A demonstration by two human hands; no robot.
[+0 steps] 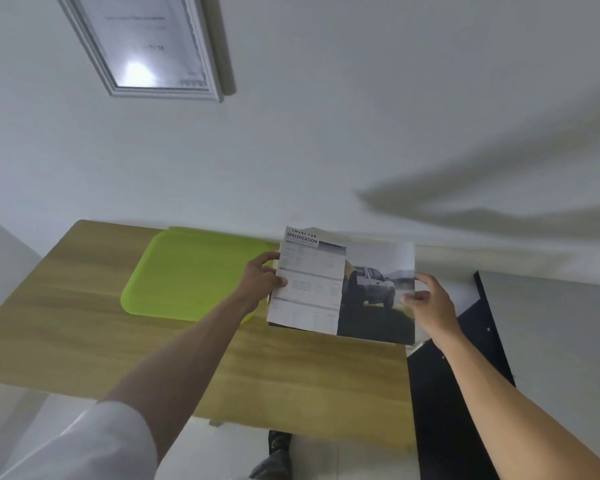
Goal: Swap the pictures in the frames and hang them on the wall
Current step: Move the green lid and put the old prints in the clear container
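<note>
A specification sheet (pixel 307 282) overlaps a car picture (pixel 378 292), both held above the wooden table (pixel 84 327). The left hand (pixel 260 277) has its grip pinching the sheet's edge; the right hand (pixel 426 299) pinches the picture's edge. A green tray (pixel 187 275) lies left; a framed document (pixel 149 43) hangs on the wall.

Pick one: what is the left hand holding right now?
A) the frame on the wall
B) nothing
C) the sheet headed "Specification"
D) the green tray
C: the left hand pinches the left edge of the specification sheet, which overlaps the car picture held by the right hand; the green tray lies untouched on the table, and the silver frame hangs on the wall.
</note>
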